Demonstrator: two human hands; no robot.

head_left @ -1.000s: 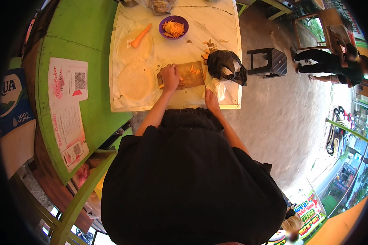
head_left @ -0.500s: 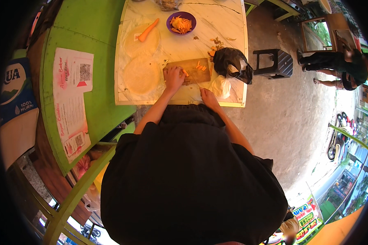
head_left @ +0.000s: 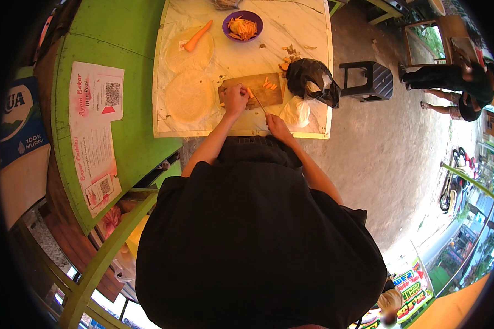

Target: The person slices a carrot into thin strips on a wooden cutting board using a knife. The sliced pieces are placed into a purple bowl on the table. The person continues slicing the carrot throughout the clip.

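**Knife (head_left: 258,103) brought across to the held carrot piece (head_left: 250,92)**

Take the tabletop as a clock face, 12 at its far edge. The marbled table (head_left: 291,27) carries everything in use. The wooden cutting board (head_left: 270,98) lies near its middle, toward 5 o'clock. The black plastic bag (head_left: 307,74) sits at 3, just beside the board, and a pale round disc (head_left: 189,97) lies at 8. The purple bowl (head_left: 225,30), holding shredded orange pieces, stands at 12, and a whole carrot (head_left: 197,36) lies at 10.

The left hand (head_left: 237,100) is over the board's 9 o'clock end, its fingers bunched together and apparently pinching the carrot piece, which shows at the fingertips. The right hand (head_left: 278,127) is wrapped round the knife handle, at about 5 o'clock from that piece. Cut sticks (head_left: 269,84) lie toward the board's 2 o'clock corner.

A second ago the blade stood near the board's 3 o'clock end, well apart from the left hand; now it slants toward 11 and reaches the carrot piece. That suggests the work has passed from standing off to cutting position. Whether the edge has bitten in, I cannot tell.
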